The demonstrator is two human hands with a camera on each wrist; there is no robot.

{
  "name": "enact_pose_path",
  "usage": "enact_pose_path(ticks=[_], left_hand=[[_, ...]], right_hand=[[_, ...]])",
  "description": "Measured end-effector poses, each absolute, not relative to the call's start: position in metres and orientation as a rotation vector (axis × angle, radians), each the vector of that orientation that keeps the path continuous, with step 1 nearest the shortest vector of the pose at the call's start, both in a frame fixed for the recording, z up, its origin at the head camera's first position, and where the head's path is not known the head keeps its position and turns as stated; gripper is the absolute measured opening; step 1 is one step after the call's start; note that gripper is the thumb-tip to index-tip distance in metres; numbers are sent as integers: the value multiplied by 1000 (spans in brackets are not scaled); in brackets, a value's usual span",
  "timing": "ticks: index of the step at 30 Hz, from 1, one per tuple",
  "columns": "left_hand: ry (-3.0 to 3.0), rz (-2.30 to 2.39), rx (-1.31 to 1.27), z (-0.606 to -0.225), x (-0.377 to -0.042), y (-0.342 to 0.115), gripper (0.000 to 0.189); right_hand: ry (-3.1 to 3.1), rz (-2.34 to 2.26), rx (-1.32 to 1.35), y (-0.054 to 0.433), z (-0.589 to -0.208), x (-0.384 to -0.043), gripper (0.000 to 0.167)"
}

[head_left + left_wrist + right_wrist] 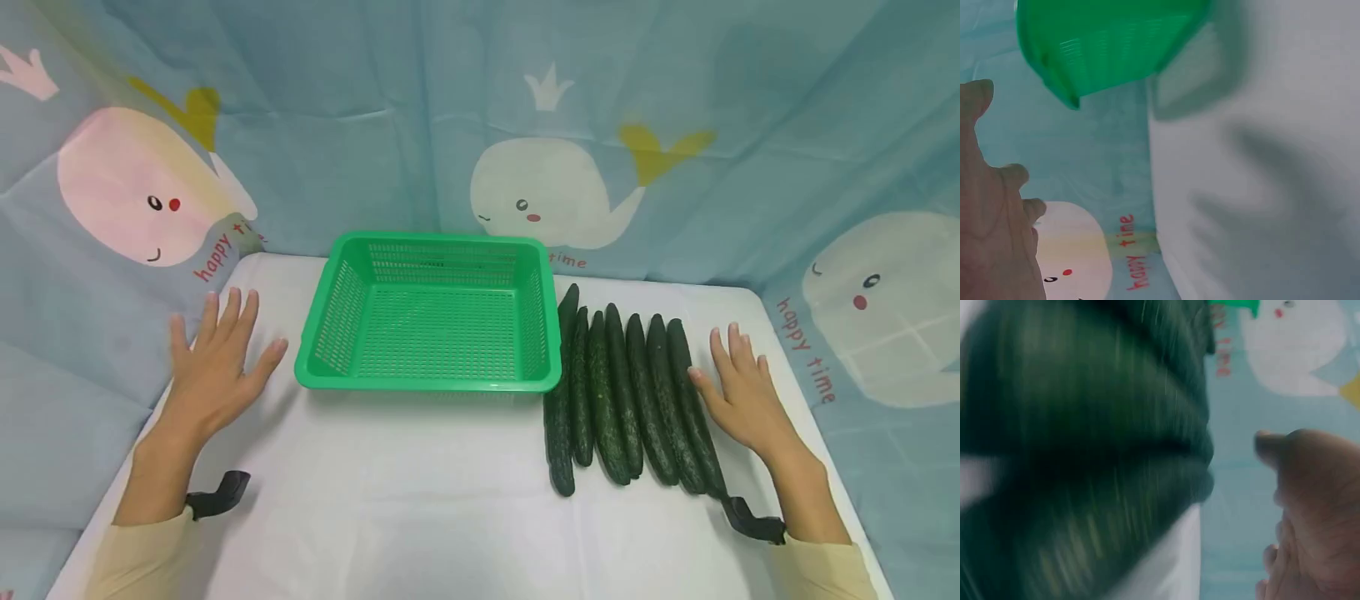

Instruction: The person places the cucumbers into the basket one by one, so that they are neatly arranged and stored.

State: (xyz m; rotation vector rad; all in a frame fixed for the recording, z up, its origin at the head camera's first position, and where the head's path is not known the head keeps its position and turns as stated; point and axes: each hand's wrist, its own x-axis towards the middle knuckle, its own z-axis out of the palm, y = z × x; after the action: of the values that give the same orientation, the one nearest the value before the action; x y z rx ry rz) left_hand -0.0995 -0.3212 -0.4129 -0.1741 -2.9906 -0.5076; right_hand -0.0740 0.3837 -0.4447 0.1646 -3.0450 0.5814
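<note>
Cucumbers right of the basket look firm, probably slick; grasp mid-length. Left grip, right grip: spread, empty.

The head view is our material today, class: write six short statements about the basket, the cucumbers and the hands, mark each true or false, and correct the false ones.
1. The basket is left of the cucumbers in the head view. True.
2. The cucumbers all lie inside the basket. False: they lie outside it, on the white table.
3. The left hand and the right hand both hold nothing. True.
4. The left hand grips the basket. False: it is apart from the basket.
5. The basket is red. False: it is green.
6. The right hand is nearer the cucumbers than the left hand is. True.
</note>
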Motion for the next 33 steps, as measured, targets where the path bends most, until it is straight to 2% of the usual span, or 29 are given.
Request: enact_pose_path(ticks=[8,16,27,33], left_hand=[[-2948,-651,-186,-407,-124,-310,81],[-2967,-913,-230,-419,-133,-283,75],[-2991,-1253,-47,-424,-122,-269,89],[-2883,-1371,-44,-423,-126,-269,83]], right_hand=[[-3038,777,127,347,-445,-67,87],[-3118,966,47,331,-435,-67,90],[-3214,890,20,325,-438,-73,90],[-3237,706,-127,330,-439,-69,88]])
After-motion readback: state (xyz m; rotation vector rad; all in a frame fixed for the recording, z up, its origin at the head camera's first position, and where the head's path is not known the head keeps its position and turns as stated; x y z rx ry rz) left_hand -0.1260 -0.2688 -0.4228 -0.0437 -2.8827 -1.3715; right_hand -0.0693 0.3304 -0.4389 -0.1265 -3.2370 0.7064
